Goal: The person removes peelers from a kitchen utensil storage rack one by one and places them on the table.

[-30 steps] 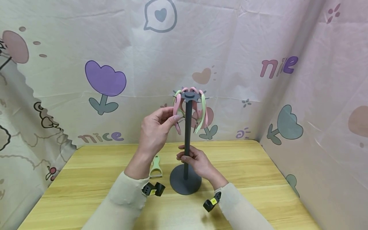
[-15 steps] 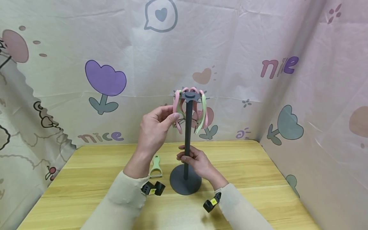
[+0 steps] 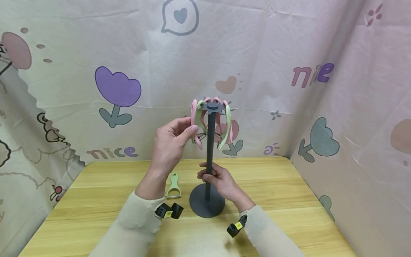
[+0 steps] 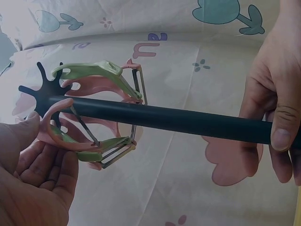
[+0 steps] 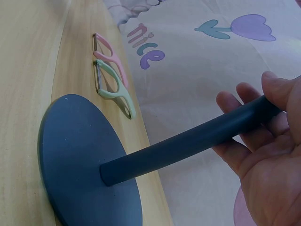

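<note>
Flower-printed cloth [image 3: 199, 64] behind a wooden table [image 3: 273, 185]

Lowercase lettering reading "nice" [image 3: 112, 154], running from a pink n to a purple e, stands low on the left of the patterned cloth backdrop [image 3: 257, 39]. A second print [image 3: 313, 75], higher up at the right-hand corner, shows n, i and e, the stretch between i and e caught in a fold. From the right wrist, "nice" reads in full on the cloth, tilted; from the left wrist, a pink n appears upside down beside a partial purple letter. Yellow labels [image 3: 238, 225] mark the black wrist cameras [image 3: 232, 231], any print too small to read.
</note>
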Tool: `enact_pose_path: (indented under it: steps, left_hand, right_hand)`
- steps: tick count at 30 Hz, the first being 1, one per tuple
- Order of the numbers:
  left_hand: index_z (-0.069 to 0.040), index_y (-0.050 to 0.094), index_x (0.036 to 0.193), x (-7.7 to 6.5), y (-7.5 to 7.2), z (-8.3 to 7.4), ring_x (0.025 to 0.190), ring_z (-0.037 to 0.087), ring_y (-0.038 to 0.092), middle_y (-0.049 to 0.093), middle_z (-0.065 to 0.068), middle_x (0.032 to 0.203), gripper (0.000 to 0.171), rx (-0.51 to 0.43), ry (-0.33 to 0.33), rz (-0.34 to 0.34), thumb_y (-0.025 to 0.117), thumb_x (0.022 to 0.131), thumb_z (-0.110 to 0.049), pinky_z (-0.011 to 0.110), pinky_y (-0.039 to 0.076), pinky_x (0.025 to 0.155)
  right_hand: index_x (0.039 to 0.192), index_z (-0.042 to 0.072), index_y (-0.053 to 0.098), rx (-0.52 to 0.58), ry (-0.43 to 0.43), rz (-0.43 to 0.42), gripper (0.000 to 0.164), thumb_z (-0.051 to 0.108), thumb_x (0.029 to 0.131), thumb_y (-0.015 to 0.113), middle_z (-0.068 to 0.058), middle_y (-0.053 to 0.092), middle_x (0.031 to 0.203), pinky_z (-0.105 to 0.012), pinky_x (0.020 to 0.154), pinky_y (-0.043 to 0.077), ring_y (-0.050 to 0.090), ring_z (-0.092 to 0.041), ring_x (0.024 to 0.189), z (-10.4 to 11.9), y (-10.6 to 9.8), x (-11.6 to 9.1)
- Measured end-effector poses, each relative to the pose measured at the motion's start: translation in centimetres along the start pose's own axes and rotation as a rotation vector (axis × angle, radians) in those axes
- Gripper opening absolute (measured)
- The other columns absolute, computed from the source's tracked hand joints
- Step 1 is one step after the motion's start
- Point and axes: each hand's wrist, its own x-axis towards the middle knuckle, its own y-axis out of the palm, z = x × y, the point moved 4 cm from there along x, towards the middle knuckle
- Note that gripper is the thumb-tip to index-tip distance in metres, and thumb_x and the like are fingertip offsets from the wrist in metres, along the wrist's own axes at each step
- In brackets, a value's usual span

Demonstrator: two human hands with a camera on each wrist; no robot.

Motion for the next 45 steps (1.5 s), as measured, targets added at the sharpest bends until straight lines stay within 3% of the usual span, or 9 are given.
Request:
enact_pose_path:
  steps: [11, 21, 39, 45]
  left_hand:
    - [-0.013, 0.076, 0.126, -0.2, -0.6, 0.4, 0.116, 0.017, 0.07, 0.077, 0.006, 0.117, 0.032, 0.004, -0.028, 0.003, 0.079, 0.096, -0.025, 0.043, 0.053, 0.104]
    - [-0.012, 0.075, 0.128, -0.4, -0.7, 0.8, 0.122, 0.017, 0.068, 0.075, 0.007, 0.123, 0.033, -0.058, -0.058, 0.048, 0.079, 0.097, -0.021, 0.041, 0.05, 0.112]
    - [-0.008, 0.073, 0.13, -1.0, -1.3, 1.7, 0.121, 0.019, 0.069, 0.074, 0.011, 0.122, 0.033, -0.145, -0.087, 0.126, 0.076, 0.099, -0.018, 0.039, 0.048, 0.115]
    - [-0.005, 0.07, 0.132, -1.4, -1.7, 2.2, 0.121, 0.019, 0.069, 0.075, 0.006, 0.12, 0.033, -0.187, -0.062, 0.169, 0.073, 0.1, -0.012, 0.039, 0.047, 0.116]
  right_hand:
    - [0.14, 0.005, 0.06, -0.001, -0.006, 0.0, 0.034, 0.004, 0.105, 0.061, -0.023, 0.074, 0.119, -0.038, 0.097, 0.06, 0.073, -0.037, 0.114, -0.1, 0.0, 0.0]
    - [0.141, 0.006, 0.06, -0.003, -0.01, 0.002, 0.036, 0.004, 0.105, 0.062, -0.023, 0.073, 0.12, -0.037, 0.098, 0.059, 0.073, -0.038, 0.115, 0.0, 0.1, -0.2]
    - [0.142, 0.007, 0.06, -0.022, -0.003, 0.0, 0.037, 0.005, 0.105, 0.062, -0.021, 0.074, 0.12, -0.035, 0.096, 0.06, 0.074, -0.036, 0.114, 0.2, 0.0, 0.0]
    - [0.144, 0.009, 0.059, -0.02, 0.001, -0.012, 0.04, 0.003, 0.105, 0.062, -0.023, 0.073, 0.122, -0.036, 0.096, 0.06, 0.074, -0.036, 0.113, 0.1, 0.0, 0.0]
